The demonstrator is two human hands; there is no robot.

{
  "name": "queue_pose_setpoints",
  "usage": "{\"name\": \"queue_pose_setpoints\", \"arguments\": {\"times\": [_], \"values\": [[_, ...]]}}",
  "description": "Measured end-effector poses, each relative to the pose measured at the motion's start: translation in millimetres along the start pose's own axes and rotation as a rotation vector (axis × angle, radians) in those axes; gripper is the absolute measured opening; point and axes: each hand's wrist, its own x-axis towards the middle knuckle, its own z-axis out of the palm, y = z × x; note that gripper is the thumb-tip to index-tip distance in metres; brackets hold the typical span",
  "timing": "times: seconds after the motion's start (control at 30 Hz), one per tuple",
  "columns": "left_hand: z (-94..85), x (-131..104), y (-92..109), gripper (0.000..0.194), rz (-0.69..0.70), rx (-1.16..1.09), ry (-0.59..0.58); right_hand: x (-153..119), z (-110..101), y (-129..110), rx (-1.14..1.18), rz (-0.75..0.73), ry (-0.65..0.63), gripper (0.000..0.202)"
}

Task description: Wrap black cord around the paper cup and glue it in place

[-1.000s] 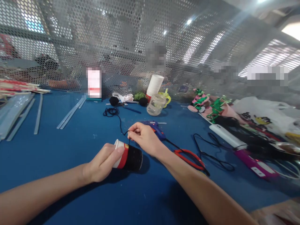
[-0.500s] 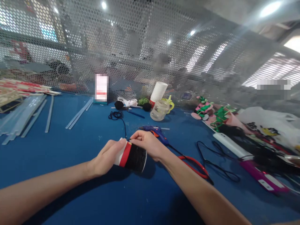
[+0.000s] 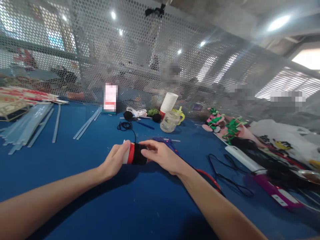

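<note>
A paper cup (image 3: 140, 154) lies sideways between my hands, its wall wrapped in black yarn with a red band and a white part beside it. My left hand (image 3: 114, 159) grips the white end, thumb on top. My right hand (image 3: 160, 154) is closed around the black-wrapped end, fingers behind and thumb in front. Black yarn (image 3: 124, 126) lies loosely coiled beyond the cup, with a strand running to it. Just behind my right hand is a blue glue gun (image 3: 168, 142), partly hidden.
Clear glue sticks (image 3: 37, 121) lie at the left. Stacked white cups (image 3: 169, 101), a clear plastic jar (image 3: 169, 122) and a blue pen (image 3: 145, 125) are toward the back. At right are a purple power strip (image 3: 276, 191), black cable (image 3: 231, 175) and a white plastic bag (image 3: 277, 133).
My right hand has gone from pinching at the cup's upper edge to holding its black end. The cup has turned and moved slightly up in view.
</note>
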Motion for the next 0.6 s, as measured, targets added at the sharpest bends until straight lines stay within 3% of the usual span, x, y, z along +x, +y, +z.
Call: {"name": "queue_pose_setpoints", "arguments": {"times": [0.3, 0.47, 0.6], "values": [[3.7, 11, 5, 0.034, -0.349, -0.377, -0.07, -15, 14, 17, -0.458, -0.425, 0.24, 0.037], [4.4, 6, 1, 0.031, -0.252, -0.139, -0.16, -21, 22, 32, -0.567, -0.525, 0.242, 0.041], [4.9, 4, 0, 0.03, -0.198, -0.007, -0.134, -23, 22, 31, -0.579, -0.535, 0.237, 0.04]]}}
